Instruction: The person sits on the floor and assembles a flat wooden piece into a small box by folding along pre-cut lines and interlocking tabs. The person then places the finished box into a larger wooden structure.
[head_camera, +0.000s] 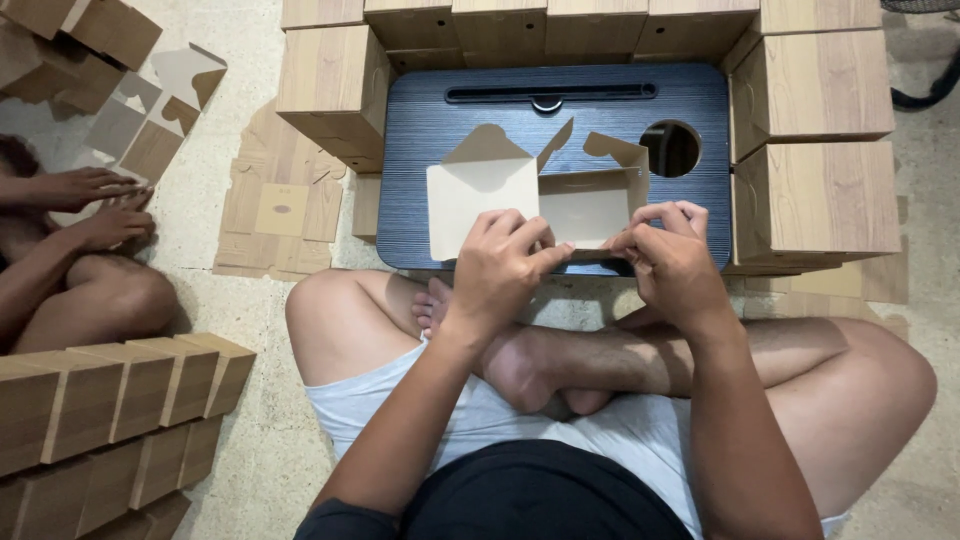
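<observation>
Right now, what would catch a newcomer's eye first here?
At centre, the left hand and right hand grip a half-folded cardboard box on a dark blue lap desk. Finished wood-print boxes are stacked around it, and another person's hands work on flat blanks at far left.

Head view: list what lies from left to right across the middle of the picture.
Another person's hands → flat cardboard blanks on the floor → left hand on the half-folded box → right hand → stacked wood-print boxes.
</observation>
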